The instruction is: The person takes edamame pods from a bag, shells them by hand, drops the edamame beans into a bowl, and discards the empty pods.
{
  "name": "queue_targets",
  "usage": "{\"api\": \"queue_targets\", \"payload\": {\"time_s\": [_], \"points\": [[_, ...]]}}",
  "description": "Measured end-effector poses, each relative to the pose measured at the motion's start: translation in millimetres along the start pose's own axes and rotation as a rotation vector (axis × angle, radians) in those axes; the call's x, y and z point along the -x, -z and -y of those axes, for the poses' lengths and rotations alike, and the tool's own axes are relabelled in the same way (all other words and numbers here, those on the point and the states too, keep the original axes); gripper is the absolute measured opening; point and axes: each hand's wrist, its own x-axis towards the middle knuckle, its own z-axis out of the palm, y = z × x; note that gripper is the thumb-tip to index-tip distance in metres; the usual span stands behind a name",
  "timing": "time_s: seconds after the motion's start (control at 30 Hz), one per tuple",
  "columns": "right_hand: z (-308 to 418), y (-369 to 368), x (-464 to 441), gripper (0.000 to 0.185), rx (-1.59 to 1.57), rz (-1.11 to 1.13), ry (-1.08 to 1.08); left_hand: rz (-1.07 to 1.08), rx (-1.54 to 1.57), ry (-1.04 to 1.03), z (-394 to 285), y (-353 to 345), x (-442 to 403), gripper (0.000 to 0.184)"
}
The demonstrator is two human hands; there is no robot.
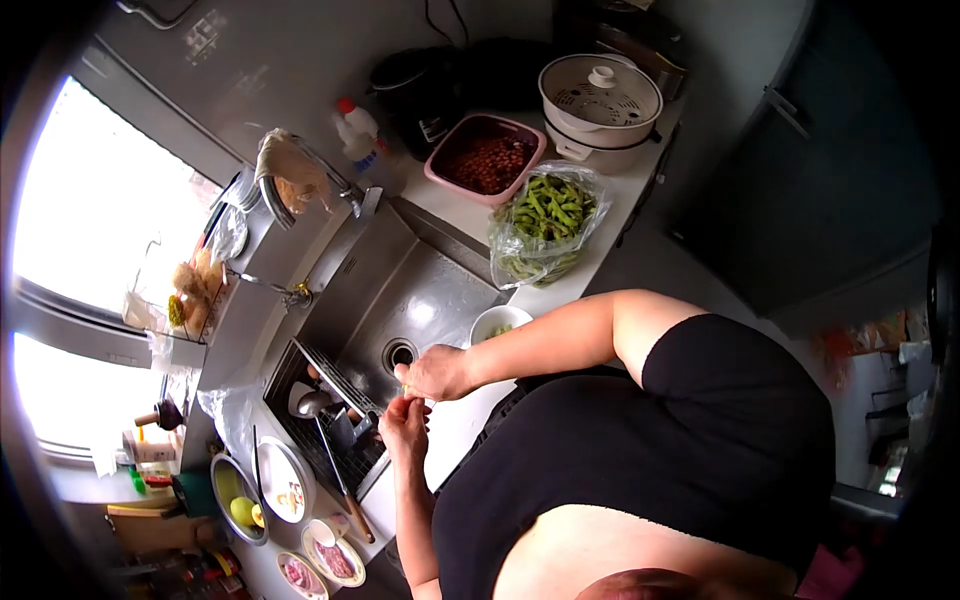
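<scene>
The person before me wears a plain black top [600, 455], cut with a wide, curved neckline [660, 522]. Its short sleeve [690, 355] ends above the right elbow, leaving that rounded forearm and the right hand [438, 374] bare.

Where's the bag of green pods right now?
In the head view, the bag sits on the counter right of the sink, between the pink basin and the small white bowl.
</scene>
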Motion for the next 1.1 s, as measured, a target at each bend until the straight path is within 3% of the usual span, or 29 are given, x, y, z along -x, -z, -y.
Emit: {"api": "queue_targets", "payload": {"time_s": [0.17,0.23,0.3,0.37,0.43,0.5,0.57,0.77,0.83,0.9,1.03,1.1], "points": [[9,5,7,0.024,0.051,-0.071,0.031,-0.002,0.123,0.020,-11,1,12,0.011],[8,12,6,0.024,-0.015,0.003,0.157,0.003,0.120,0.020,-16,2,14,0.011],[4,21,4,0.022,-0.075,0.122,0.111,-0.001,0.144,-0.025,-23,1,17,0.012],[-7,14,-1,0.024,-0.308,0.068,0.122,-0.002,0.186,-0.070,-23,1,13,0.013],[-11,1,-4,0.030,-0.603,-0.045,-0.028,-0.021,0.221,-0.094,-26,0,8,0.015],[-16,-8,-8,0.028,-1.016,0.088,-0.314,0.005,0.268,-0.068,-23,0,1,0.017],[-15,-4,-3,0.027,-1.146,0.125,-0.344,-0.002,0.336,-0.085,-13,-4,-3,0.016],[-8,28,2,0.030,-0.508,0.194,-0.067,0.015,0.368,-0.130,-13,-11,4,0.010],[-5,30,1,0.029,-0.480,0.124,-0.118,-0.046,0.352,-0.178,-15,-15,2,0.011],[-7,24,-1,0.029,-0.691,0.061,-0.151,-0.072,0.462,-0.178,-13,-18,-2,0.013],[-14,6,-5,0.026,-0.993,0.037,-0.284,-0.140,0.400,-0.143,-11,-20,-4,0.012],[-17,3,-4,0.026,-0.880,0.014,-0.234,-0.149,0.389,-0.149,-10,-21,-4,0.012]]}}
